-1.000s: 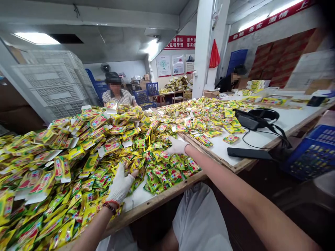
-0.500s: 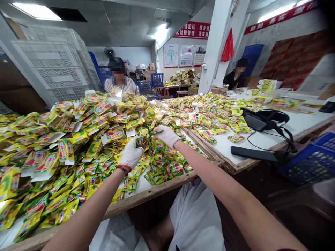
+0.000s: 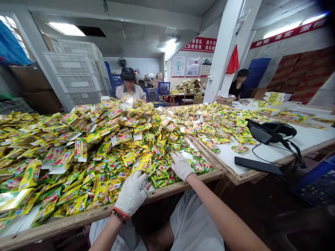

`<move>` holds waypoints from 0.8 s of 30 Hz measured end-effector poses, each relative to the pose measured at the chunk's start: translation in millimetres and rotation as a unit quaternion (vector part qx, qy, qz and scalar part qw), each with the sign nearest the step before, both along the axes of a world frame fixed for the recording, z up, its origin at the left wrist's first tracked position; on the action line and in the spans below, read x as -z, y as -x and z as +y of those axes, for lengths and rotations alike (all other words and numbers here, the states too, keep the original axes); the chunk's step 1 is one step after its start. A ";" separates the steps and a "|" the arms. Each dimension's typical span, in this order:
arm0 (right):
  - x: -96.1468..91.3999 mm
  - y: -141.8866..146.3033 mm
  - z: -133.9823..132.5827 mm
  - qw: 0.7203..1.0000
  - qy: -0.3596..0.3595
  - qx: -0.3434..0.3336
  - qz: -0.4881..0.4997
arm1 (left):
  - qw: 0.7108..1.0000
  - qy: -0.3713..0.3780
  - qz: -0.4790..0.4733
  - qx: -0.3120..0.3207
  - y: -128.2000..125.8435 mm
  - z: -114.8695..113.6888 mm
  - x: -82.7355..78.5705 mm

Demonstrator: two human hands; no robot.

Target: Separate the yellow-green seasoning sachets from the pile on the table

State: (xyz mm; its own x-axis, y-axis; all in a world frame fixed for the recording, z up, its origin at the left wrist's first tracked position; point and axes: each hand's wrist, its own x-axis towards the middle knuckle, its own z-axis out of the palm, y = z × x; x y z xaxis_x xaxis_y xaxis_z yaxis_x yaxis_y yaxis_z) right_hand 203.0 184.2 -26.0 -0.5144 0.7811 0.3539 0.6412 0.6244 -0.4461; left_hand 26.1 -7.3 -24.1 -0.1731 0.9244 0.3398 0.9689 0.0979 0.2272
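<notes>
My left hand (image 3: 133, 192), in a white knitted glove with an orange cuff, is over the wooden front edge of the table. Its fingers reach forward to the nearest packets, thumb apart, and no packet shows in it. My right hand (image 3: 181, 166), gloved in white too, rests with fingers stretched out at the right side of a heap of small green and yellow packets (image 3: 159, 170). Its fingertips touch the packets. Behind and to the left rises a big pile of flat yellow printed boxes (image 3: 121, 137), some with white flaps open.
A wooden rail (image 3: 206, 151) divides the tabletop. To its right are more yellow boxes (image 3: 209, 130), a black headset (image 3: 264, 132) with a cable and a dark flat device (image 3: 258, 165). A blue crate (image 3: 315, 179) stands lower right. Two people sit across the tables.
Both hands have let go of the packets they held and come down towards me. The left moved to the table's edge, the right onto the heap's right side. The view has shifted left and up.
</notes>
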 end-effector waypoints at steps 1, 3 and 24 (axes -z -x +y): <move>2.6 3.0 -1.8 1.000 -0.008 0.005 -0.004 | 1.000 -0.017 -0.007 -0.005 0.3 0.9 -1.5; 4.3 6.1 -2.9 1.000 -0.017 0.011 -0.007 | 0.998 -0.051 -0.030 -0.019 6.5 6.3 -4.4; -9.9 -5.7 -8.8 0.991 -0.095 0.083 0.039 | 0.892 -0.192 -0.388 -0.130 42.1 46.1 -5.6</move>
State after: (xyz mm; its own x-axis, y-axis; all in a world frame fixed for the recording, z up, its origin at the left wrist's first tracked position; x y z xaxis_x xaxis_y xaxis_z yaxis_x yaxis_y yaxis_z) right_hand 208.7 175.3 -16.0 -0.3500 0.7676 0.5369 0.7105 0.5911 -0.3819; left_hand -16.0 38.8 -18.5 -0.6860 0.6595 0.3074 0.4612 0.0674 0.8847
